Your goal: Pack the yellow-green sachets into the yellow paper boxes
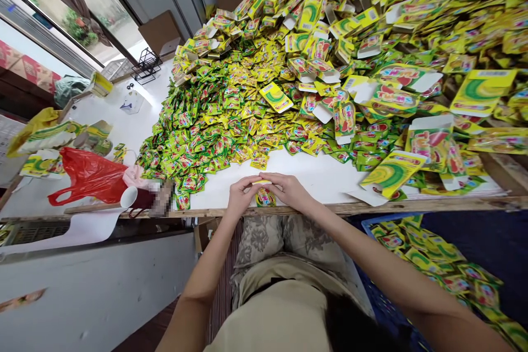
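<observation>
My left hand [242, 193] and my right hand [289, 191] meet at the front edge of the table, fingertips almost touching. Between them, both hands grip a small yellow-and-green packet [265, 198] with a red fruit print. A pale strip shows at its top under the fingertips; whether this is a carton's edge cannot be made out. Just beyond the fingers lies a yellow sachet [259, 161]. Behind it rises a big heap of green and yellow sachets [206, 132]. Flat and half-folded yellow cartons [342, 121] with fruit print lie over its right side.
Left on the white table [214, 198] are a red plastic bag [88, 176], a dark cup [138, 198] with a white inside, and a black wire rack [146, 66]. At lower right, a blue crate [367, 225] holds filled yellow-green packs [437, 258]. The table has a wooden edge.
</observation>
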`<state>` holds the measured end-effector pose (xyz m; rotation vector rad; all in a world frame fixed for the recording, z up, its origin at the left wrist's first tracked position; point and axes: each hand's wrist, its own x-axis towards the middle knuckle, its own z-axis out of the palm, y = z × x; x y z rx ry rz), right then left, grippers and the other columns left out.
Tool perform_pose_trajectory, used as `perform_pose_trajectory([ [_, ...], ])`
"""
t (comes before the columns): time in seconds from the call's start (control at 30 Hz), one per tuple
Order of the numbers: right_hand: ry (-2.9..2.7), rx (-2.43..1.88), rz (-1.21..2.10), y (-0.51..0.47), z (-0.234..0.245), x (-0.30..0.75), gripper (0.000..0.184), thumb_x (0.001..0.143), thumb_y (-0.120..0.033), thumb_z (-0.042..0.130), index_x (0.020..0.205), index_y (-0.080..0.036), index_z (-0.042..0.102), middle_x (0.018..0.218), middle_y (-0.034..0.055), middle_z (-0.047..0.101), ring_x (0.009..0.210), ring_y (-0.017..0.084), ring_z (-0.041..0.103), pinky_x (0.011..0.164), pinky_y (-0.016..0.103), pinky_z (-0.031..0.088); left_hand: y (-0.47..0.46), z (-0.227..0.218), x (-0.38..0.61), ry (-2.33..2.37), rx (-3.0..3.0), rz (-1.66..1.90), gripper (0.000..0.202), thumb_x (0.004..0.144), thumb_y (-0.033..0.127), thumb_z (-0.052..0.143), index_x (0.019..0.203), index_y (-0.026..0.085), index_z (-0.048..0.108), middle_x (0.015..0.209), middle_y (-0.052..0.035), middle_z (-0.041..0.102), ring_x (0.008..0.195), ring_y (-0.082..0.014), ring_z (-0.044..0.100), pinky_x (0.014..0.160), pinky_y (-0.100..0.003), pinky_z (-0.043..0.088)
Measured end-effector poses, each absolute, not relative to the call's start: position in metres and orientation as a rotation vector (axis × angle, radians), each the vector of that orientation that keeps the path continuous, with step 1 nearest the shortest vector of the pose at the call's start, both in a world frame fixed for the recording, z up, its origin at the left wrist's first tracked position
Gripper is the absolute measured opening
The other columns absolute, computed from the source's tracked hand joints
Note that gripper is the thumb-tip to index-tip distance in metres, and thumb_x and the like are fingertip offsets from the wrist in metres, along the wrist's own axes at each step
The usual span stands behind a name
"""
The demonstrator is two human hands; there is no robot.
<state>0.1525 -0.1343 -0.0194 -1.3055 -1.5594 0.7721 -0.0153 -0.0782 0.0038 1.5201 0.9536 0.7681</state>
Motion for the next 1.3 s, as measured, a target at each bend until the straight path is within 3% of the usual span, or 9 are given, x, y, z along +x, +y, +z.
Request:
perform_pose_trajectory([
  [0.2,-1.403,-1.418,0.978,-0.124,-0.016,0.156,0.031,0.082,-0.039,0.059,0.103,-0.02,0.073,0.085,0.0043,0.075,0.073,0.02,0.068,0.068,0.031,0.055,-0.071,0.002,-0.01,0.996,1.366,0.728,0.022,0.067,0.032,0.074,0.084,0.019,0.073,0.084,-0.0035,0.073,0.077,-0.0164,0.064,0.078,-0.03,0.051],
  [0.53,-1.063,-1.377,1.334,-0.106,-0.021,0.162,0.03,0.067,-0.042,0.07,0.084,-0.019,0.078,0.075,0.0022,0.074,0.071,0.021,0.069,0.063,0.031,0.056,-0.059,0.011,-0.004,1.077,1.27,0.636,0.024,0.06,0.036,0.077,0.073,0.016,0.075,0.068,-0.002,0.071,0.061,-0.0138,0.06,0.06,-0.026,0.048],
  [0.67,-1.187,-1.39,1.289,-0.107,-0.017,0.166,0.029,0.069,-0.042,0.069,0.088,-0.021,0.077,0.084,0.0023,0.075,0.078,0.024,0.07,0.07,0.036,0.057,-0.058,0.011,-0.008,1.047,1.316,0.612,0.023,0.062,0.035,0.076,0.076,0.017,0.076,0.072,-0.003,0.073,0.064,-0.0149,0.061,0.064,-0.028,0.049],
  [0.8,-1.351,-1.351,1.143,-0.116,-0.015,0.168,0.024,0.077,-0.036,0.065,0.096,-0.026,0.075,0.099,0.0007,0.072,0.092,0.027,0.069,0.085,0.041,0.054,-0.06,0.008,-0.015,0.979,1.418,0.644,0.017,0.068,0.03,0.073,0.083,0.021,0.076,0.088,-0.0043,0.074,0.082,-0.0184,0.064,0.081,-0.031,0.049],
  [0.93,-1.484,-1.322,1.024,-0.124,-0.015,0.169,0.024,0.083,-0.032,0.06,0.103,-0.027,0.072,0.104,0.0008,0.071,0.093,0.024,0.069,0.086,0.039,0.053,-0.065,0.006,-0.019,0.929,1.409,0.704,0.015,0.067,0.024,0.075,0.082,0.023,0.076,0.093,-0.0058,0.072,0.092,-0.0196,0.063,0.093,-0.033,0.045],
  [1.13,-1.666,-1.268,0.674,-0.139,-0.02,0.162,0.031,0.089,-0.028,0.052,0.117,-0.027,0.065,0.114,0.0043,0.068,0.103,0.019,0.065,0.091,0.036,0.052,-0.072,0.002,-0.022,0.885,1.504,0.719,0.019,0.067,0.024,0.075,0.086,0.026,0.075,0.098,-0.0058,0.071,0.098,-0.0207,0.062,0.095,-0.036,0.044],
  [1.3,-1.672,-1.29,0.546,-0.146,-0.025,0.156,0.03,0.091,-0.029,0.048,0.116,-0.024,0.065,0.115,0.0084,0.066,0.106,0.019,0.062,0.093,0.037,0.051,-0.077,0.0,-0.023,0.873,1.577,0.76,0.014,0.072,0.024,0.072,0.085,0.027,0.075,0.097,-0.0051,0.071,0.1,-0.0204,0.062,0.1,-0.038,0.041],
])
